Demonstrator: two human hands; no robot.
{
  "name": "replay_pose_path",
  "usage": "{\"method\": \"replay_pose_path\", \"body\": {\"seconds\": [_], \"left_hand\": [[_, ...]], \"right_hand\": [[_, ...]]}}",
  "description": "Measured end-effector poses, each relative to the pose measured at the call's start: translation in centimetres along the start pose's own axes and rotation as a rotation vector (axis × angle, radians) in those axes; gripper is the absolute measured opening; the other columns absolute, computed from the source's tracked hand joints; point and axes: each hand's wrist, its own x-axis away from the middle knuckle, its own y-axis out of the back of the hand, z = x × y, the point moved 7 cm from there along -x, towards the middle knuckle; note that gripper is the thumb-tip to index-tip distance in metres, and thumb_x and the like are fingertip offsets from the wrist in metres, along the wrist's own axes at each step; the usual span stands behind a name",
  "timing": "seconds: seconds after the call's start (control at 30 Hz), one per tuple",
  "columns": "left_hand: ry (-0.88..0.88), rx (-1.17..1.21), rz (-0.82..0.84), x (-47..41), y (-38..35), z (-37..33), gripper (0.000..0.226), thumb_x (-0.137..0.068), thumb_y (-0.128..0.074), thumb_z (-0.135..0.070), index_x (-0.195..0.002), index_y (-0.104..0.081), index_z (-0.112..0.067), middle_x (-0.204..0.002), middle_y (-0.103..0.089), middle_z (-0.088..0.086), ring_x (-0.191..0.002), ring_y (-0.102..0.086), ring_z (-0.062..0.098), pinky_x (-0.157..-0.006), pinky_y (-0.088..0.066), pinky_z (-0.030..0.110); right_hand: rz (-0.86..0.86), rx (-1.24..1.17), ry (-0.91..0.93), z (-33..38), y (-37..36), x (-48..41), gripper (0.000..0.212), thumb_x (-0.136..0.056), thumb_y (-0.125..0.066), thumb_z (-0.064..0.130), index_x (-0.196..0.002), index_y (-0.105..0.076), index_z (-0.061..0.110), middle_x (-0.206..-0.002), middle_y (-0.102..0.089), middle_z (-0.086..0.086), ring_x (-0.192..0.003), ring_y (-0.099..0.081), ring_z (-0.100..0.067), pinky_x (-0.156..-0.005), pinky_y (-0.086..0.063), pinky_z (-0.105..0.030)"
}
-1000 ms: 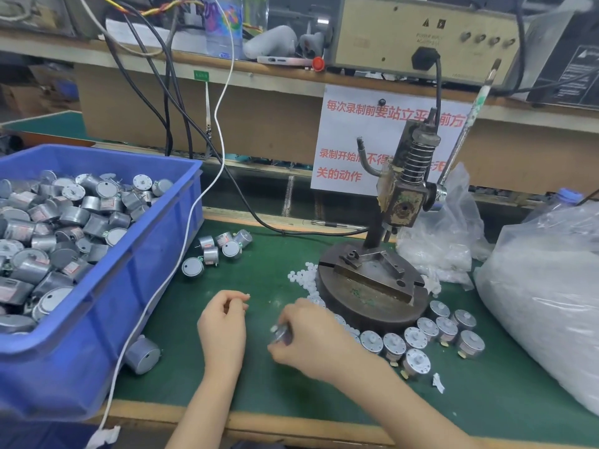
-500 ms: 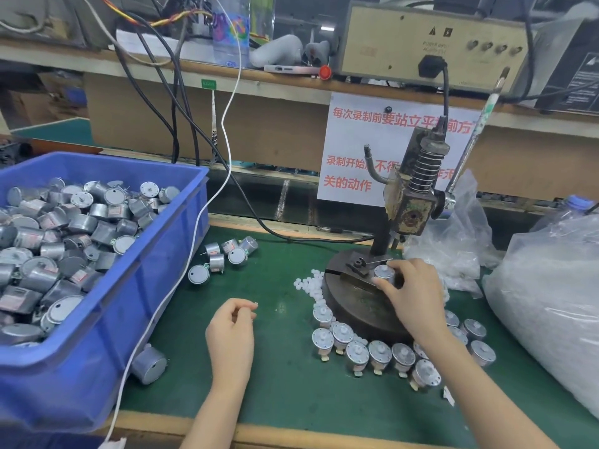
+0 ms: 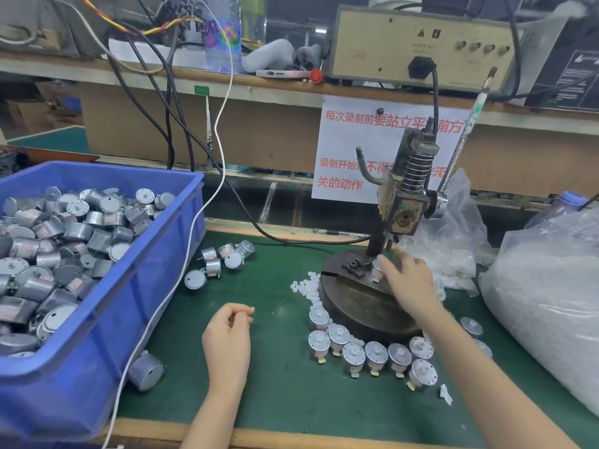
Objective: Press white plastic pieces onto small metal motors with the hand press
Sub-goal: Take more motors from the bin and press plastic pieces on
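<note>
1 motor (image 3: 377, 268) sits on the press (image 3: 403, 209) fixture, the right hand (image 3: 410, 283) gripping it with its fingers. Left hand (image 3: 228, 332) pinches a white piece (image 3: 252, 308) above the mat (image 3: 285, 400). Loading step, I judge; next needs the piece on the shaft, then the lever (image 3: 466, 131) pulled.

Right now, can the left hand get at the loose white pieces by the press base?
Probably yes: only bare green mat lies between the left hand and the white pieces; the right hand holds a motor on the press.
</note>
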Motion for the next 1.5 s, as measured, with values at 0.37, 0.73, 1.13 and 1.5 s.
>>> {"method": "replay_pose_path", "body": {"seconds": [0.37,0.73,1.13,1.5], "left_hand": [[-0.02,-0.013,0.004,-0.4,-0.1,0.7,0.032,-0.083,-0.045,0.0,-0.069,-0.065,-0.02,-0.073,-0.065,0.0,-0.068,-0.055,0.02,-0.067,-0.044,0.033],[-0.027,-0.007,-0.025,-0.5,0.1,0.3,0.032,-0.083,-0.044,0.002,-0.068,-0.065,-0.019,-0.072,-0.064,0.001,-0.071,-0.057,0.019,-0.066,-0.044,0.03],[-0.008,-0.017,-0.02,-0.5,0.0,0.5,0.032,-0.083,-0.044,0.001,-0.07,-0.065,-0.018,-0.072,-0.064,0.001,-0.069,-0.056,0.014,-0.065,-0.043,0.027],[-0.019,-0.042,-0.002,-0.5,0.0,0.5,0.032,-0.083,-0.044,0.001,-0.068,-0.064,-0.019,-0.071,-0.063,0.0,-0.066,-0.054,0.018,-0.063,-0.044,0.03]], "right_hand": [[-0.117,-0.829,-0.053,5.7,11.9,-5.7,0.048,-0.084,-0.042,0.0,-0.131,-0.04,0.013,-0.129,-0.045,-0.007,-0.119,-0.04,-0.022,-0.097,-0.036,-0.034],[-0.158,-1.053,0.168,8.5,15.8,-6.1,0.039,-0.089,-0.043,0.005,-0.122,-0.046,0.023,-0.105,-0.052,-0.004,-0.084,-0.053,-0.013,-0.077,-0.044,-0.027],[-0.192,-1.116,0.43,6.2,15.4,3.0,0.004,-0.076,-0.044,0.02,-0.076,-0.048,0.02,-0.074,-0.054,0.011,-0.082,-0.053,-0.008,-0.092,-0.038,-0.029],[-0.258,-0.965,0.117,2.6,9.8,1.2,0.039,-0.089,-0.05,0.022,-0.129,-0.047,0.018,-0.127,-0.052,0.005,-0.117,-0.05,-0.01,-0.103,-0.037,-0.031]]}}
